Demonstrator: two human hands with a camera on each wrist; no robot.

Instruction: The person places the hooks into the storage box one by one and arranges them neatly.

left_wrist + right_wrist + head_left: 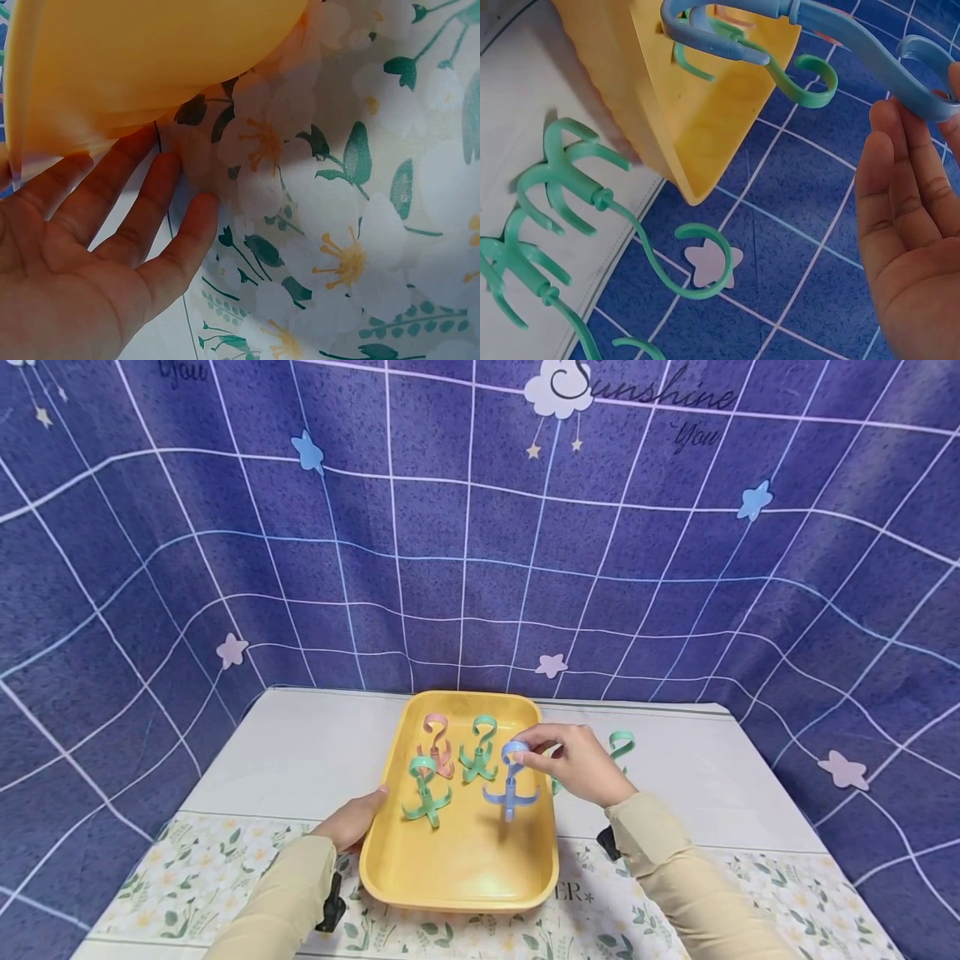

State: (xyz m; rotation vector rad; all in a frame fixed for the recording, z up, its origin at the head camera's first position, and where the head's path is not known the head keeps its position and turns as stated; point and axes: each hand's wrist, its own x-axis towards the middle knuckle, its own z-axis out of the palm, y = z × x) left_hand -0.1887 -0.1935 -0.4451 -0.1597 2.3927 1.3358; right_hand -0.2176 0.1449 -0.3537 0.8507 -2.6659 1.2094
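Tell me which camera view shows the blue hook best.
The head view: the whole blue hook stands in the yellow tray, its top loop pinched by the right hand. The right wrist view shows it close but cropped. The left wrist view shows none of it.

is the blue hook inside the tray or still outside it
Inside. The blue hook stands upright over the yellow tray, its prongs low above the floor, top loop pinched by the right hand.
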